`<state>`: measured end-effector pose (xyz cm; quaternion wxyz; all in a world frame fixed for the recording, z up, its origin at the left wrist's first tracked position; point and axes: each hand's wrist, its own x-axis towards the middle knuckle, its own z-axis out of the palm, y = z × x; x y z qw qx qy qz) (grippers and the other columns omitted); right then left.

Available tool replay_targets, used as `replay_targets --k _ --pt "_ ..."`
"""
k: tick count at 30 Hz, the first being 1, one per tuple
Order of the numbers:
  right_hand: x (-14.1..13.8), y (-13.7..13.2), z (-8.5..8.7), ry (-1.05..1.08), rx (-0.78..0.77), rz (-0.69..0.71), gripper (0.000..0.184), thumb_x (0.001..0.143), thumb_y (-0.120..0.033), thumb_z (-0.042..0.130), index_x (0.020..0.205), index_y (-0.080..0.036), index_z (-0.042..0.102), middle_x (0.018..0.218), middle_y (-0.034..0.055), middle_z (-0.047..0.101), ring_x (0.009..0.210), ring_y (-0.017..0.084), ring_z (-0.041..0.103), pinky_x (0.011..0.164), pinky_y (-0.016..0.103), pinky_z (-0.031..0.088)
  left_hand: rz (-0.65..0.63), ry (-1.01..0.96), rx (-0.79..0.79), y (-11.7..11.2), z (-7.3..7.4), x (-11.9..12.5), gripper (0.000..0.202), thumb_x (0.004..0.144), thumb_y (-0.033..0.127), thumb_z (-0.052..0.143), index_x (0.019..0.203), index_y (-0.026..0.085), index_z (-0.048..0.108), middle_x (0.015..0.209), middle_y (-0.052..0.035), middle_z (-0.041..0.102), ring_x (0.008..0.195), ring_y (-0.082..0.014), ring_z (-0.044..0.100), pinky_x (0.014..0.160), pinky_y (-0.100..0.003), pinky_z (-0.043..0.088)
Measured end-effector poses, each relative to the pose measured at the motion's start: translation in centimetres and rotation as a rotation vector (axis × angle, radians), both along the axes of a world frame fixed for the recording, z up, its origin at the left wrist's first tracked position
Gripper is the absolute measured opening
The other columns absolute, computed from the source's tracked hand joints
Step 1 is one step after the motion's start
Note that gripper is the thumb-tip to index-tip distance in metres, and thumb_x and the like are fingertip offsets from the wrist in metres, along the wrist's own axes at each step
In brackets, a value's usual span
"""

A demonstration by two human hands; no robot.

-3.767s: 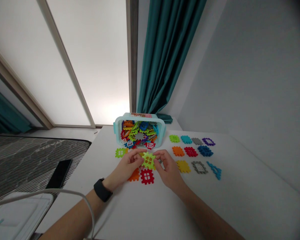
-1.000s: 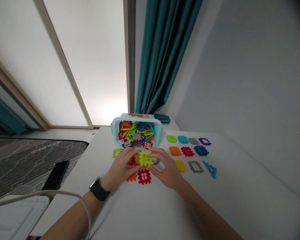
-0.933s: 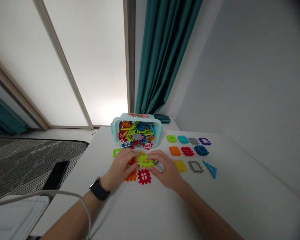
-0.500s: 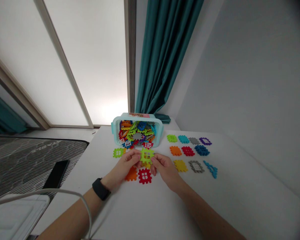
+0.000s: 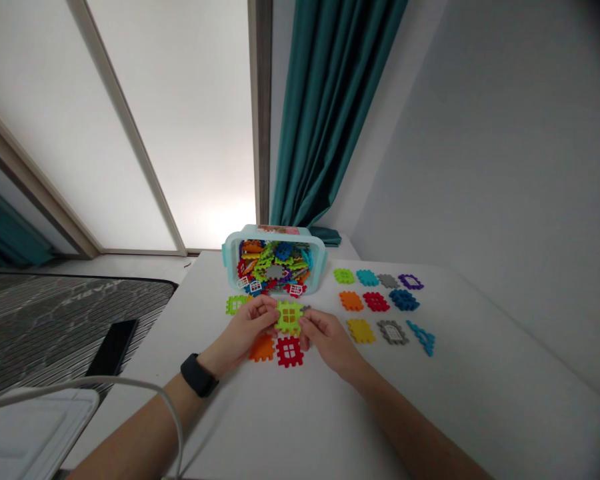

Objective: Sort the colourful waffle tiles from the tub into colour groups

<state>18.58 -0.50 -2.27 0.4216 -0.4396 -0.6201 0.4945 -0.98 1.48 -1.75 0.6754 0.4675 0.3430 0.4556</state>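
Observation:
A lime-green square interlocking tile with a window-shaped cutout is held between my two hands. My left hand pinches its left edge, and my right hand grips its right edge. Just below lie a red window tile and an orange tile, the latter partly behind my left hand. Another green window tile rests beyond my left hand, partly covered. Behind the held tile a bit of a grey piece peeks out near my right fingertips.
A pale-teal tub on its side, full of colourful tiles, stands behind my hands. To the right several tiles lie in loose rows, among them a yellow tile and a grey tile. A white cable crosses the lower left.
Both hands have brought the green tile slightly left and down. The tiles on the table lie as before.

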Motion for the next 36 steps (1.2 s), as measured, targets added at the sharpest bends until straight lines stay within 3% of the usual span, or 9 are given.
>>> replay_targets --k 3,8,11,19,23,28,36 --pt "0.0 0.0 0.3 0.098 -0.049 0.009 0.049 0.090 -0.069 0.050 0.078 -0.021 0.056 0.066 0.0002 0.063 0.059 0.015 0.059 0.057 0.028 0.046 0.047 0.133 0.158 0.0 -0.1 -0.1 0.027 0.085 0.040 0.071 0.093 0.018 0.057 0.074 0.0025 0.059 0.062 -0.0102 0.057 0.062 -0.025 0.050" --pt "0.4 -0.1 0.5 0.101 -0.075 0.093 0.047 0.090 -0.069 0.050 0.098 -0.022 0.056 0.082 0.0018 0.064 0.070 0.017 0.062 0.063 0.031 0.051 0.186 0.570 0.810 -0.6 0.3 -0.6 0.005 0.093 0.023 0.057 0.093 0.019 0.060 0.091 -0.0049 0.064 0.087 -0.0182 0.061 0.081 -0.034 0.051" --pt "1.0 0.1 0.6 0.017 0.026 0.090 0.040 0.091 -0.061 0.055 0.101 -0.023 0.056 0.084 0.0006 0.063 0.075 0.017 0.062 0.070 0.032 0.051 0.167 0.650 1.026 -0.8 0.5 -0.9 0.010 0.095 0.015 0.051 0.098 0.020 0.059 0.100 -0.0079 0.065 0.097 -0.0204 0.061 0.087 -0.036 0.051" --pt "2.8 0.3 1.7 -0.314 0.254 0.076 0.041 0.087 -0.038 0.070 0.124 -0.026 0.056 0.109 0.0062 0.070 0.096 0.022 0.066 0.087 0.038 0.051 0.057 0.656 1.040 -0.8 1.3 -1.0 0.026 0.088 0.018 0.063 0.111 0.022 0.053 0.119 -0.0101 0.060 0.110 -0.0231 0.059 0.095 -0.038 0.050" --pt "3.5 0.3 1.9 -0.330 0.264 0.100 0.040 0.088 -0.035 0.069 0.125 -0.026 0.056 0.111 0.0062 0.071 0.100 0.023 0.066 0.089 0.039 0.052 0.045 0.611 0.994 -0.8 1.0 -0.7 0.021 0.090 0.021 0.063 0.109 0.022 0.053 0.113 -0.0078 0.063 0.106 -0.0215 0.061 0.094 -0.037 0.050" --pt "4.3 0.5 2.1 -0.312 0.325 0.100 0.047 0.090 -0.030 0.065 0.134 -0.028 0.049 0.133 0.0085 0.061 0.118 0.023 0.060 0.097 0.040 0.051 0.048 0.635 1.000 -0.2 0.9 0.2 0.016 0.093 0.026 0.063 0.104 0.022 0.054 0.114 -0.0083 0.063 0.108 -0.0221 0.060 0.093 -0.038 0.050" --pt "7.8 0.8 2.5 -0.581 0.566 0.040 0.042 0.089 -0.031 0.066 0.129 -0.024 0.054 0.130 0.0113 0.063 0.121 0.026 0.058 0.105 0.046 0.048 -0.003 0.695 1.105 1.2 0.9 3.8 0.019 0.092 0.030 0.067 0.104 0.022 0.054 0.115 -0.0083 0.061 0.110 -0.0222 0.059 0.096 -0.038 0.050"
